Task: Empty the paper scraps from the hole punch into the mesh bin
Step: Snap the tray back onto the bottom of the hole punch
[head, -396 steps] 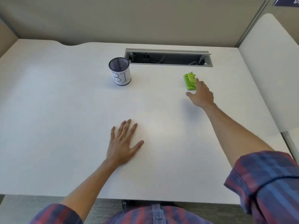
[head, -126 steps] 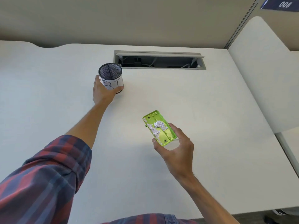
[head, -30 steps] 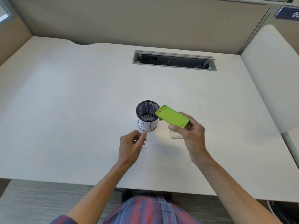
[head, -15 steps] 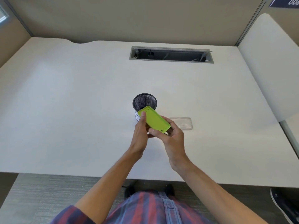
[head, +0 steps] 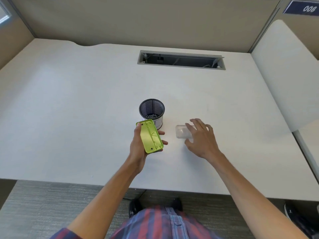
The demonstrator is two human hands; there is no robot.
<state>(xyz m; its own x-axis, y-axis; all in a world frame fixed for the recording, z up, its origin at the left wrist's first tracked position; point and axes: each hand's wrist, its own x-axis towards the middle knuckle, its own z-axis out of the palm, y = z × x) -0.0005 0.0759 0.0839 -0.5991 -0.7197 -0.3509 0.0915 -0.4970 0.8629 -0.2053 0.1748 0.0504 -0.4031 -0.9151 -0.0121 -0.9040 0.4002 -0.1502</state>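
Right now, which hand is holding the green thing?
The left hand holds the green hole punch; the right hand is open, over the clear cover.

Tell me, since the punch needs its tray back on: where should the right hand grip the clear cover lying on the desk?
Grip the clear cover across its two long edges, coming from above. It lies flat on the desk, a shallow rectangle, and the right hand hovers over its right end, fingers spread.

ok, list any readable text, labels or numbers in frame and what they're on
"008" as it appears, white digits on the dark blue sign on the partition, top right; possibly 800 mirrored.
White label on the mesh bin: mostly hidden behind the green hole punch, unreadable.
Nothing else legible.
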